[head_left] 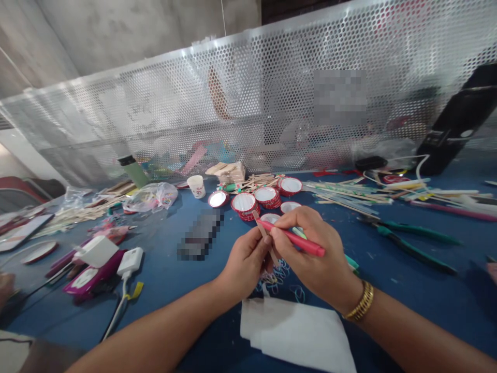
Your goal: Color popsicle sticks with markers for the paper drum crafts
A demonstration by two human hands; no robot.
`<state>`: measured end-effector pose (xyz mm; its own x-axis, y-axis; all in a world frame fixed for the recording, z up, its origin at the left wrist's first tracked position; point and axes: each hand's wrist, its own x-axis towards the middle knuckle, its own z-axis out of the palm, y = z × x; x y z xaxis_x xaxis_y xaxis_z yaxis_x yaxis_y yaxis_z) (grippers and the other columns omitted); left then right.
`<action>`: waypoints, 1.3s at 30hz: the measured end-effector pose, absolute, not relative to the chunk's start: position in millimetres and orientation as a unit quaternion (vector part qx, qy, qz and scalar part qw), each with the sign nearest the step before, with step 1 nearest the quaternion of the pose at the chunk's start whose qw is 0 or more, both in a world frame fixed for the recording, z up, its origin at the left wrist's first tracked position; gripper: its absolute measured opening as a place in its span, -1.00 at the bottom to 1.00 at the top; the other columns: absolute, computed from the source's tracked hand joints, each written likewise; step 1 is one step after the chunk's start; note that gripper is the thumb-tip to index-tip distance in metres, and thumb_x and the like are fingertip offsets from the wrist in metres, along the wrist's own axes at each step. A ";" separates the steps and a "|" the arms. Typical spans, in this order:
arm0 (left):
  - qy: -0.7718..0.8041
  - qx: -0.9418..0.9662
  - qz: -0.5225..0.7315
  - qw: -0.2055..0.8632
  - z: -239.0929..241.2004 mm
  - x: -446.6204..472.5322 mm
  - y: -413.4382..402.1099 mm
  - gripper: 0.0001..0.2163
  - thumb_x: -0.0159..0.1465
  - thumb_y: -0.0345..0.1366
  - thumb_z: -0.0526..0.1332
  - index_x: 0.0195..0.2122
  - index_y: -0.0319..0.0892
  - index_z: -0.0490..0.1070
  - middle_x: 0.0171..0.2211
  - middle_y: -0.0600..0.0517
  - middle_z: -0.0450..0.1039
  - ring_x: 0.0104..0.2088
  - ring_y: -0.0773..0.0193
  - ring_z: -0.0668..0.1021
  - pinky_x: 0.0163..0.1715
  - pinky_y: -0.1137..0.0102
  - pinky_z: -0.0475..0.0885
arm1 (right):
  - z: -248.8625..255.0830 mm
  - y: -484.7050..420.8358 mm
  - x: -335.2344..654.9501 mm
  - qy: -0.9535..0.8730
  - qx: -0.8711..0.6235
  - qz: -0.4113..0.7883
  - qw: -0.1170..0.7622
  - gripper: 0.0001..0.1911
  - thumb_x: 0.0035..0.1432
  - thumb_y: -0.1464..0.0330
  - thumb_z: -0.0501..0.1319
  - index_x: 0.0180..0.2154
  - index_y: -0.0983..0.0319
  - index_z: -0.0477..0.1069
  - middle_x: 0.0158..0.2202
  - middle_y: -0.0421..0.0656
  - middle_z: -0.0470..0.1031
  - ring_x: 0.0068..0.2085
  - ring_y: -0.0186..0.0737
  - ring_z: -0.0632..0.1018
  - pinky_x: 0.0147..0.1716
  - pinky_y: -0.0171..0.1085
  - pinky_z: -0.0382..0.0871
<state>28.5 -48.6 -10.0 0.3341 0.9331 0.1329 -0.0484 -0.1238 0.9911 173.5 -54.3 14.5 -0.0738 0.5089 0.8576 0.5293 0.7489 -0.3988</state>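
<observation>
I'm pinching the light, probably brittle wooden stick [257,216] mid-length in my left hand [246,259] while my right hand [314,254] is gripping the stiff red pen [298,242] near its tip.

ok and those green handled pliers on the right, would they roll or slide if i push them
Probably no rolling: the pliers lie flat on the blue table with handles spread. The dark nose looks like metal, so likely stiff and heavy for their size. The green handle sleeves look rubbery, so likely grippy, not slippery.
</observation>
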 end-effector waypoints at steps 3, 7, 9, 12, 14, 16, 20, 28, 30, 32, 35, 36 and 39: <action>0.367 0.601 0.444 0.553 -8.9 28.9 -49.3 -0.65 0.28 0.05 0.16 -0.37 -0.17 0.25 -0.65 0.20 0.25 -0.69 0.49 0.25 -0.68 0.54 0.12 | 15.0 -54.8 173.5 -0.734 -0.355 -0.008 0.579 -0.87 0.19 0.45 0.19 -0.41 0.18 0.29 -0.46 -0.23 0.45 -0.37 -0.23 0.47 -0.28 -0.16 0.32; 0.372 0.593 0.447 0.556 -8.0 29.7 -49.5 -0.65 0.27 0.05 0.18 -0.37 -0.17 0.25 -0.65 0.20 0.24 -0.69 0.49 0.25 -0.69 0.53 0.12 | 14.2 -54.2 173.5 -0.731 -0.353 -0.003 0.584 -0.87 0.19 0.45 0.20 -0.40 0.18 0.29 -0.44 -0.22 0.46 -0.36 -0.24 0.47 -0.26 -0.16 0.32; 0.372 0.595 0.447 0.555 -8.9 29.8 -48.9 -0.65 0.27 0.05 0.17 -0.38 -0.17 0.25 -0.64 0.20 0.25 -0.69 0.49 0.25 -0.69 0.53 0.12 | 13.6 -53.5 173.5 -0.730 -0.354 0.001 0.584 -0.87 0.19 0.45 0.19 -0.40 0.19 0.29 -0.45 -0.23 0.46 -0.36 -0.24 0.47 -0.25 -0.16 0.32; 0.367 0.596 0.448 0.556 -11.3 29.8 -47.6 -0.66 0.28 0.03 0.17 -0.37 -0.17 0.26 -0.64 0.20 0.24 -0.69 0.50 0.24 -0.69 0.54 0.11 | 13.2 -53.0 173.7 -0.726 -0.363 0.002 0.584 -0.86 0.19 0.44 0.19 -0.41 0.19 0.29 -0.46 -0.23 0.44 -0.37 -0.25 0.46 -0.26 -0.16 0.31; 0.366 0.595 0.449 0.557 -12.3 29.5 -47.1 -0.66 0.28 0.04 0.17 -0.37 -0.17 0.26 -0.64 0.20 0.24 -0.70 0.50 0.24 -0.70 0.54 0.10 | 13.4 -53.4 173.8 -0.721 -0.370 0.000 0.587 -0.86 0.18 0.44 0.20 -0.42 0.19 0.29 -0.46 -0.24 0.44 -0.37 -0.25 0.45 -0.26 -0.16 0.30; 0.370 0.595 0.448 0.556 -12.4 29.1 -47.3 -0.65 0.27 0.05 0.17 -0.37 -0.17 0.26 -0.64 0.20 0.24 -0.70 0.49 0.24 -0.70 0.54 0.10 | 13.4 -54.0 173.9 -0.717 -0.369 -0.001 0.591 -0.87 0.18 0.44 0.20 -0.41 0.19 0.29 -0.46 -0.24 0.44 -0.37 -0.25 0.45 -0.26 -0.17 0.30; 0.376 0.600 0.442 0.551 -11.5 28.0 -48.5 -0.65 0.28 0.05 0.15 -0.36 -0.16 0.26 -0.64 0.20 0.24 -0.69 0.49 0.25 -0.69 0.55 0.11 | 13.1 -54.2 174.1 -0.726 -0.355 -0.002 0.590 -0.87 0.19 0.44 0.20 -0.40 0.18 0.30 -0.44 -0.23 0.45 -0.37 -0.26 0.46 -0.26 -0.18 0.31; 0.378 0.595 0.444 0.553 -10.7 29.7 -48.5 -0.65 0.27 0.05 0.17 -0.39 -0.16 0.26 -0.64 0.19 0.25 -0.69 0.49 0.25 -0.70 0.54 0.11 | 12.7 -52.1 173.7 -0.718 -0.365 0.000 0.592 -0.88 0.18 0.43 0.20 -0.40 0.19 0.30 -0.44 -0.21 0.46 -0.35 -0.23 0.47 -0.25 -0.15 0.32; 0.379 0.599 0.443 0.549 -10.7 29.5 -48.4 -0.65 0.28 0.04 0.16 -0.39 -0.16 0.26 -0.64 0.18 0.26 -0.69 0.49 0.25 -0.70 0.54 0.11 | 12.9 -52.4 174.1 -0.720 -0.365 -0.006 0.590 -0.87 0.18 0.43 0.20 -0.41 0.19 0.30 -0.45 -0.22 0.45 -0.35 -0.23 0.47 -0.26 -0.15 0.32; 0.377 0.596 0.445 0.552 -10.7 29.0 -48.5 -0.66 0.28 0.03 0.16 -0.38 -0.16 0.26 -0.64 0.19 0.26 -0.69 0.48 0.25 -0.70 0.54 0.12 | 13.2 -52.4 174.9 -0.719 -0.370 -0.007 0.589 -0.88 0.18 0.43 0.20 -0.41 0.19 0.30 -0.45 -0.21 0.45 -0.36 -0.22 0.47 -0.26 -0.15 0.32; 0.372 0.591 0.446 0.559 -10.4 28.6 -48.5 -0.67 0.27 0.02 0.18 -0.39 -0.16 0.26 -0.65 0.19 0.25 -0.69 0.49 0.25 -0.70 0.54 0.11 | 13.6 -52.4 175.9 -0.712 -0.376 -0.002 0.593 -0.90 0.16 0.44 0.20 -0.40 0.20 0.32 -0.45 -0.20 0.46 -0.35 -0.21 0.48 -0.24 -0.13 0.33; 0.371 0.591 0.447 0.561 -10.3 28.6 -48.5 -0.67 0.27 0.01 0.18 -0.39 -0.16 0.26 -0.65 0.19 0.25 -0.69 0.49 0.25 -0.70 0.54 0.11 | 13.6 -52.6 176.0 -0.711 -0.375 -0.001 0.595 -0.90 0.16 0.44 0.20 -0.40 0.20 0.32 -0.45 -0.20 0.47 -0.35 -0.21 0.48 -0.23 -0.13 0.34; 0.372 0.593 0.447 0.557 -10.2 29.1 -48.1 -0.67 0.28 0.01 0.17 -0.38 -0.17 0.26 -0.64 0.19 0.26 -0.69 0.49 0.25 -0.69 0.54 0.11 | 13.7 -54.0 175.7 -0.713 -0.370 -0.002 0.595 -0.89 0.16 0.45 0.20 -0.41 0.20 0.31 -0.46 -0.20 0.45 -0.36 -0.22 0.46 -0.24 -0.13 0.33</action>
<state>29.1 -48.1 -10.2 0.3244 0.9387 0.1164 -0.0571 -0.1034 0.9930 175.7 -54.0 13.7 -0.0181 0.5253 0.8507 0.5294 0.7268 -0.4376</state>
